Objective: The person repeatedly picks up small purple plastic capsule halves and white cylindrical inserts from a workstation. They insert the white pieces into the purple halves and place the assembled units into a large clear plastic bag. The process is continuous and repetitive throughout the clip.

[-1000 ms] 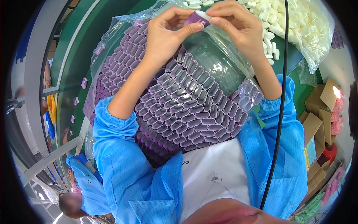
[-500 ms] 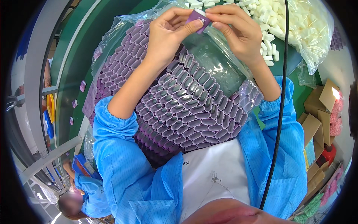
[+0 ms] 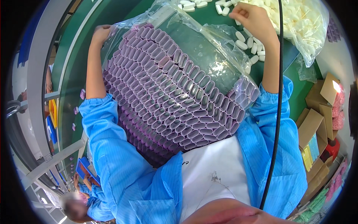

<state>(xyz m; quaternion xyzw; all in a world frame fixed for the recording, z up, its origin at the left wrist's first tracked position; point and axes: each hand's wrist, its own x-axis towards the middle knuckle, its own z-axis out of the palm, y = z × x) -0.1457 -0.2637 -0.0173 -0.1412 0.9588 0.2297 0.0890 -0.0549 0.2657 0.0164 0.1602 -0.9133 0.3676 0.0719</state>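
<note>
My left hand (image 3: 100, 34) is stretched out to the far left, beside the rim of a clear plastic bag (image 3: 121, 25). Its fingers are smeared and partly hidden, and whether they hold anything cannot be told. My right hand (image 3: 254, 21) is over loose white oblong pieces (image 3: 241, 44) on the green table. Its fingers are curled together, and what they hold, if anything, is too small to make out. Between my arms lies a dense block of hollow purple oval sleeves (image 3: 164, 100), standing in rows with open ends up, partly covered by the bag.
A large clear bag of white pieces (image 3: 302, 26) is at the far right. A black cable (image 3: 278, 112) hangs in front of my right arm. Several purple pieces (image 3: 76, 110) lie on the green belt at left. Cardboard boxes (image 3: 317, 89) stand at right; a co-worker (image 3: 99, 203) sits lower left.
My hands have come apart; earlier both were at one purple sleeve with a white end. The left moved far left, the right to the white pieces. That purple piece is no longer seen between them.
</note>
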